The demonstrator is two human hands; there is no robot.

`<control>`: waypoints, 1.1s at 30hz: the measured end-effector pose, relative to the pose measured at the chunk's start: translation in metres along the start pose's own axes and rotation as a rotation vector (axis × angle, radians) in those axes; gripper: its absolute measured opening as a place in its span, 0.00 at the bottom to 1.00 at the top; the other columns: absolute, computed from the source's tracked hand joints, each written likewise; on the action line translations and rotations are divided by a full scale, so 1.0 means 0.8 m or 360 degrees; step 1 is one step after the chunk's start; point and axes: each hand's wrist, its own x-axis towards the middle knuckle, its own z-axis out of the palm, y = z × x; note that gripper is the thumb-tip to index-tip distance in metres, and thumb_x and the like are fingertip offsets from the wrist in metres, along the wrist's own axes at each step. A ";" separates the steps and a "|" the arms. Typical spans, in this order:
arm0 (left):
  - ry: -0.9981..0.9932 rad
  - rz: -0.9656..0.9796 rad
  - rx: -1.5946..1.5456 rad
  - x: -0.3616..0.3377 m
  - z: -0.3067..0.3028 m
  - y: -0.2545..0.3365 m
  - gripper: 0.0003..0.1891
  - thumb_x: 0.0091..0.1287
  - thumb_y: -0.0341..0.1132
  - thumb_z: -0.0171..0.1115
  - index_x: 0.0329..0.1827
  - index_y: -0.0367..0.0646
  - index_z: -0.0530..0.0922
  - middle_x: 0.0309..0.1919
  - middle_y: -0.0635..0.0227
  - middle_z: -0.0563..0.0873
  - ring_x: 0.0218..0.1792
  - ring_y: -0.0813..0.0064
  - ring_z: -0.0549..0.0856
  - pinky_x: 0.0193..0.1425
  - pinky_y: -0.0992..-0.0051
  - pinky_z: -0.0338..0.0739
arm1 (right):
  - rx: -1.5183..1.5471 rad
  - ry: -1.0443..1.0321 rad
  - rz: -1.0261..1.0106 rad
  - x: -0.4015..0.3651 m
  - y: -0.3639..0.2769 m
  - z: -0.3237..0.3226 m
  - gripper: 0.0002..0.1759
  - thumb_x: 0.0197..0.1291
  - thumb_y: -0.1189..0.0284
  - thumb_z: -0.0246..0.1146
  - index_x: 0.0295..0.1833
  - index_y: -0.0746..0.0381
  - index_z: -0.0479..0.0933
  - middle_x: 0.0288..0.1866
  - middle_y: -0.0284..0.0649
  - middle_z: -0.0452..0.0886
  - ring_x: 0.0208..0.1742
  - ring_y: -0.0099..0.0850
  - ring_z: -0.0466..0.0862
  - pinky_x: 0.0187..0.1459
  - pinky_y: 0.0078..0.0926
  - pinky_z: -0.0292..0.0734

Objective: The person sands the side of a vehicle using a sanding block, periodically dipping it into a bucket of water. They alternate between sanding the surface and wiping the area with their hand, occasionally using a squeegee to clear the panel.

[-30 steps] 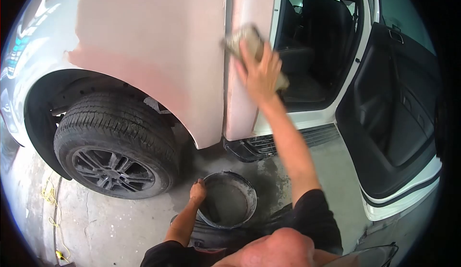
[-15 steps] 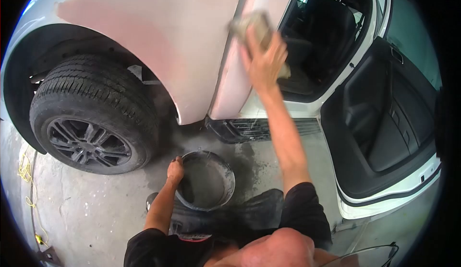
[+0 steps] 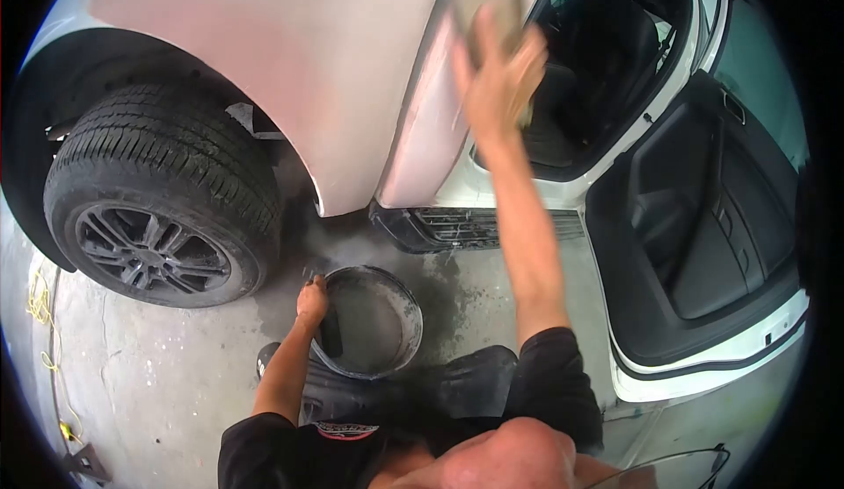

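Higher than half a second ago, the right hand (image 3: 497, 80) presses a sanding pad (image 3: 486, 4) flat on the pink panel (image 3: 308, 67), fingers laid over its back and holding it. It looks soft, light and likely wet, best palmed across its broad face, with its long axis roughly upright under the fingers. The left hand (image 3: 312, 300) grips the bucket (image 3: 374, 326) rim below.
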 end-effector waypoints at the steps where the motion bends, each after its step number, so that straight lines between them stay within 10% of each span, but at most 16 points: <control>1: 0.0002 -0.0001 0.0015 -0.002 0.000 -0.002 0.12 0.78 0.35 0.47 0.54 0.41 0.76 0.51 0.38 0.85 0.52 0.36 0.86 0.58 0.46 0.81 | -0.0031 -0.0013 0.0194 0.055 -0.006 -0.006 0.33 0.62 0.57 0.73 0.73 0.44 0.77 0.59 0.61 0.70 0.57 0.59 0.73 0.54 0.54 0.72; 9: 0.0053 0.0102 0.0044 -0.002 0.004 -0.008 0.10 0.77 0.34 0.49 0.51 0.40 0.75 0.48 0.38 0.86 0.49 0.35 0.87 0.54 0.46 0.83 | -0.0016 0.0010 0.0325 -0.098 -0.065 0.017 0.38 0.62 0.56 0.73 0.78 0.41 0.71 0.64 0.68 0.66 0.57 0.62 0.72 0.54 0.57 0.70; 17: -0.0025 0.0015 0.0079 0.007 -0.002 -0.001 0.15 0.79 0.39 0.47 0.58 0.43 0.77 0.53 0.39 0.85 0.54 0.37 0.86 0.60 0.46 0.81 | -0.0048 0.0094 0.0640 0.163 -0.063 -0.007 0.30 0.69 0.65 0.67 0.75 0.56 0.72 0.57 0.59 0.72 0.58 0.55 0.76 0.57 0.54 0.74; 22: -0.0061 -0.0001 0.0036 0.000 -0.007 0.005 0.16 0.79 0.41 0.47 0.57 0.42 0.78 0.57 0.38 0.84 0.55 0.36 0.85 0.60 0.46 0.81 | 0.0023 0.0110 0.0510 -0.058 -0.080 0.033 0.40 0.62 0.54 0.73 0.80 0.40 0.69 0.64 0.66 0.66 0.59 0.62 0.73 0.55 0.58 0.69; 29: -0.0087 -0.0029 0.0020 -0.005 -0.023 0.019 0.16 0.80 0.42 0.47 0.58 0.41 0.77 0.56 0.38 0.84 0.56 0.35 0.85 0.62 0.45 0.79 | -0.0142 0.0314 0.0265 0.167 -0.001 0.017 0.29 0.64 0.56 0.70 0.69 0.49 0.77 0.48 0.61 0.71 0.49 0.59 0.77 0.48 0.54 0.74; 33: -0.0050 0.0026 0.0033 -0.002 -0.017 0.011 0.16 0.80 0.41 0.46 0.58 0.42 0.77 0.55 0.36 0.84 0.56 0.34 0.84 0.61 0.46 0.80 | -0.0032 0.0107 0.0524 0.086 -0.033 0.008 0.35 0.65 0.55 0.70 0.77 0.38 0.69 0.60 0.62 0.70 0.54 0.58 0.76 0.50 0.58 0.72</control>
